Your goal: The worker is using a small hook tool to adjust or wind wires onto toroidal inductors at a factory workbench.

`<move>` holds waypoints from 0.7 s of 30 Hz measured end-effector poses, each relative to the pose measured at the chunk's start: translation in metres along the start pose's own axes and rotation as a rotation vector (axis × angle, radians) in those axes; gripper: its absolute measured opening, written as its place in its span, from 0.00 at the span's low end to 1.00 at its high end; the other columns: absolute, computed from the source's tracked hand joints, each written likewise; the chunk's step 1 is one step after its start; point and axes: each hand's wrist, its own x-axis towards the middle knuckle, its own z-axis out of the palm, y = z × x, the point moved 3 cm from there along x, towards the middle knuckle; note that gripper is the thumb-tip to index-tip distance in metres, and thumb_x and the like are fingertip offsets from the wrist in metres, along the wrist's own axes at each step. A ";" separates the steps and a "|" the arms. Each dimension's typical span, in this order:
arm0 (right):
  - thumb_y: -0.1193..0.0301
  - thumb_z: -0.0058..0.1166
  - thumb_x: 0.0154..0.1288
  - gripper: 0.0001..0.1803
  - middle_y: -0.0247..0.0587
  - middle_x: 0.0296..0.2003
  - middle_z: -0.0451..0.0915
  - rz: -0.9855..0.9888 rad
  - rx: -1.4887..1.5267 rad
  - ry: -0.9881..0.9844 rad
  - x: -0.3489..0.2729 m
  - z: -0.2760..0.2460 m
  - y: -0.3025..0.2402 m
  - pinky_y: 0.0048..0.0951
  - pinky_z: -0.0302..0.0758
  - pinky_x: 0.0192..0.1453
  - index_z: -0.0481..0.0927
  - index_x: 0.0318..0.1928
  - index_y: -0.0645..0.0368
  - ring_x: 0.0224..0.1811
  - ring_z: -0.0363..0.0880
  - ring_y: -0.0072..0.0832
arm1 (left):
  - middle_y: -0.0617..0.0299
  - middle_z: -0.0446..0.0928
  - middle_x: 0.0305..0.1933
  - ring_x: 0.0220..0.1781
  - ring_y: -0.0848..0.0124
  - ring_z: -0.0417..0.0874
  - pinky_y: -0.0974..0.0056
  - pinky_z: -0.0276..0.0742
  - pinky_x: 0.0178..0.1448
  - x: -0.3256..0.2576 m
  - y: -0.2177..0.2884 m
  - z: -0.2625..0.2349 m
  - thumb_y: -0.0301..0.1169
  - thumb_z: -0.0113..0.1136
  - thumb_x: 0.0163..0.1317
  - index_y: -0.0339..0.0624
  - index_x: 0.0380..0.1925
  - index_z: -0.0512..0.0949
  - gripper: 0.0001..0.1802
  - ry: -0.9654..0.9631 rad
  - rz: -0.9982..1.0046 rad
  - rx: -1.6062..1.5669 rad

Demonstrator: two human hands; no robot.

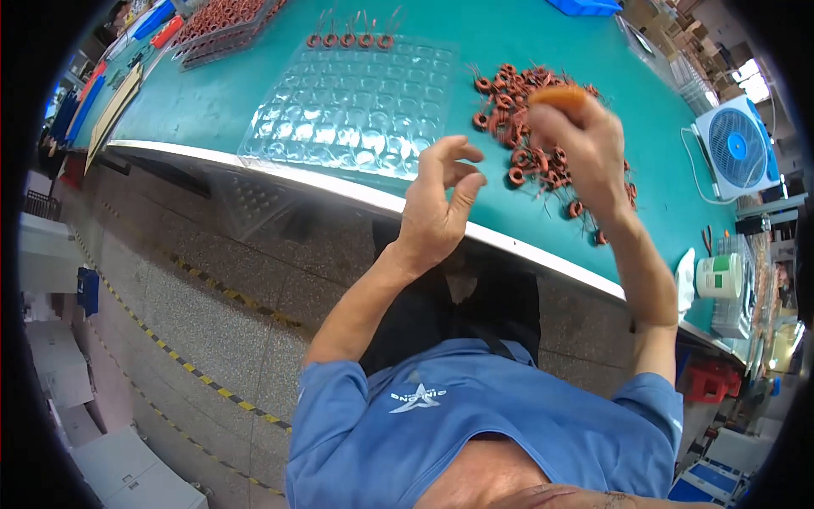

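Note:
My left hand is held above the table's front edge, fingers bent and apart, with nothing between them. It is beside the near right corner of a clear plastic tray with rows of round pockets. Several copper-wound ring coils stand along the tray's far edge, wire leads pointing away. My right hand is over a loose pile of similar ring coils. Its fingers are curled together, with an orange cover at the fingers. Motion blurs the fingertips, and whatever they hold is hidden.
The green tabletop has a white front edge. Stacked trays full of coils stand at the far left. A blue-and-white fan, a white tub and pliers are on the right. A blue bin is at the back.

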 end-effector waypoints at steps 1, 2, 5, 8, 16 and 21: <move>0.71 0.57 0.61 0.13 0.39 0.29 0.83 -0.073 0.018 -0.013 0.027 0.001 0.003 0.20 0.75 0.35 0.82 0.42 0.67 0.29 0.80 0.19 | 0.52 0.74 0.47 0.40 0.63 0.81 0.62 0.78 0.44 0.005 -0.003 -0.006 0.26 0.53 0.69 0.36 0.56 0.64 0.18 0.024 0.032 0.154; 0.70 0.58 0.61 0.13 0.38 0.29 0.83 -0.108 -0.062 -0.025 0.054 0.007 0.003 0.19 0.75 0.35 0.82 0.42 0.67 0.29 0.80 0.19 | 0.52 0.74 0.47 0.40 0.61 0.81 0.62 0.78 0.44 0.009 -0.004 -0.014 0.25 0.54 0.68 0.36 0.54 0.67 0.16 0.054 0.059 0.316; 0.68 0.58 0.62 0.13 0.38 0.30 0.84 -0.282 -0.122 -0.064 0.136 0.035 0.031 0.21 0.75 0.35 0.82 0.42 0.66 0.29 0.81 0.18 | 0.49 0.73 0.45 0.38 0.55 0.80 0.58 0.78 0.42 0.014 -0.012 -0.017 0.22 0.55 0.63 0.36 0.46 0.72 0.11 0.033 0.142 0.485; 0.69 0.58 0.65 0.12 0.34 0.30 0.83 -0.284 -0.213 -0.074 0.192 0.074 0.056 0.20 0.72 0.33 0.82 0.45 0.63 0.28 0.78 0.17 | 0.48 0.72 0.44 0.37 0.55 0.80 0.59 0.78 0.38 0.015 -0.009 -0.017 0.22 0.56 0.62 0.35 0.44 0.73 0.10 -0.022 0.117 0.439; 0.66 0.56 0.65 0.15 0.38 0.31 0.84 -0.214 -0.387 -0.275 0.229 0.122 0.099 0.27 0.76 0.35 0.82 0.46 0.63 0.27 0.81 0.21 | 0.51 0.74 0.44 0.35 0.61 0.80 0.63 0.79 0.36 0.016 -0.010 -0.020 0.19 0.58 0.60 0.35 0.42 0.75 0.10 -0.022 0.082 0.349; 0.62 0.57 0.63 0.20 0.52 0.40 0.85 -0.251 -0.355 -0.236 0.221 0.105 0.057 0.43 0.80 0.43 0.78 0.52 0.60 0.36 0.84 0.46 | 0.52 0.75 0.42 0.34 0.64 0.80 0.64 0.79 0.37 0.016 -0.014 -0.028 0.19 0.59 0.60 0.35 0.41 0.75 0.09 -0.013 0.060 0.354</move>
